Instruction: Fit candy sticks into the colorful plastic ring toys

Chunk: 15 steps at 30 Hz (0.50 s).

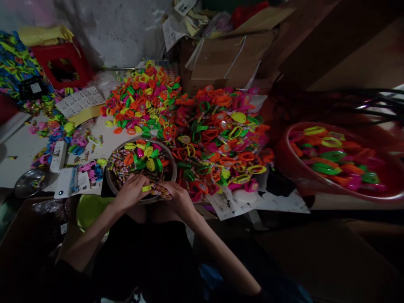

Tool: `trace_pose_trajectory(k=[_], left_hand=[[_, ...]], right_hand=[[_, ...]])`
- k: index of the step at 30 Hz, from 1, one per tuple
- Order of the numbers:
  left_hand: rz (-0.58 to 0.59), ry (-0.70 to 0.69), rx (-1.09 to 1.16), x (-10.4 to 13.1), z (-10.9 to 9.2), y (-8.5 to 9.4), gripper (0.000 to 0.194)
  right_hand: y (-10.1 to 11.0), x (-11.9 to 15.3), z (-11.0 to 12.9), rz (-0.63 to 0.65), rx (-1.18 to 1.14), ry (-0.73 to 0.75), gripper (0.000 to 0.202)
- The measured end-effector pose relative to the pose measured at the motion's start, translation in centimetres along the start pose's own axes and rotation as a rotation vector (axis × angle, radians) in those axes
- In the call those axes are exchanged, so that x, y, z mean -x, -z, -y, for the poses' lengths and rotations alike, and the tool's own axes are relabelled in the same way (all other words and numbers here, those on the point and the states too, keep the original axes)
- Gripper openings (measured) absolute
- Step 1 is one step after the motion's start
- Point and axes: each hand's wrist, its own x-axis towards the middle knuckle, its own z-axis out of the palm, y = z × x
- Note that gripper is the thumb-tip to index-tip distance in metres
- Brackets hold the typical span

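Note:
My left hand [133, 192] and my right hand [178, 197] come together over the near rim of a round metal bowl [173, 162]. Between them is a small bundle of multicoloured patterned wrapped sticks [160, 190], with a yellow plastic piece [146, 188] at the left fingers. The fingers of both hands are closed around these. Inside the bowl lie many more patterned sticks [118, 166] and, on top, bright plastic pieces [148, 156] in yellow, green, orange and pink. Exact details of the held bundle are dim and partly covered by the fingers.
Heaps of toy plastic watches [217, 139] and loose coloured parts [143, 99] cover the table behind the bowl. A red basin [285, 147] of watches stands right. Cardboard box [221, 59], red stool [67, 54], small metal dish [23, 184] and white device [65, 183] stand around.

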Motion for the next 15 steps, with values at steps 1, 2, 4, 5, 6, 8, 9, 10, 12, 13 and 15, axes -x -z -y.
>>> trace_pose_trajectory(k=[1, 2, 4, 5, 6, 8, 9, 10, 12, 13, 15], left_hand=[[0.002, -0.014, -0.010, 0.0, -0.2, 0.2, 0.016], [-0.002, -0.029, -0.023, 0.0, -0.3, 0.3, 0.016], [-0.015, -0.066, -0.050, -0.1, -0.5, 0.6, 0.017], [-0.021, -0.092, -0.071, -0.1, -0.6, 0.6, 0.017], [-0.026, -0.123, -0.098, -0.1, -0.6, 0.7, 0.016], [-0.022, -0.194, -0.161, 0.0, -0.5, 0.7, 0.015], [-0.014, -0.231, -0.194, 0.1, -0.5, 0.8, 0.013], [-0.006, -0.262, -0.224, 0.2, -0.4, 0.8, 0.012], [0.015, -0.302, -0.263, 0.4, -0.3, 0.8, 0.007], [0.024, -0.309, -0.270, 0.5, -0.2, 0.9, 0.005], [0.027, -0.305, -0.265, 0.6, -0.1, 0.9, 0.004]], right_hand=[[0.1, 0.0, 0.2, -0.010, 0.031, 0.038, 0.022], [0.3, 0.0, 0.5, -0.018, 0.065, 0.072, 0.022], [0.5, 0.1, 0.9, -0.028, 0.125, 0.130, 0.023], [0.7, 0.1, 1.1, -0.026, 0.150, 0.159, 0.024], [0.8, 0.1, 1.3, -0.018, 0.169, 0.183, 0.025], [1.1, 0.1, 1.6, 0.011, 0.199, 0.218, 0.024], [1.2, 0.0, 1.7, 0.033, 0.212, 0.232, 0.023], [1.3, 0.0, 1.8, 0.057, 0.224, 0.243, 0.023], [1.5, 0.0, 1.8, 0.109, 0.238, 0.256, 0.021], [1.6, 0.0, 1.8, 0.137, 0.237, 0.257, 0.021], [1.6, 0.0, 1.7, 0.189, 0.223, 0.246, 0.020]])
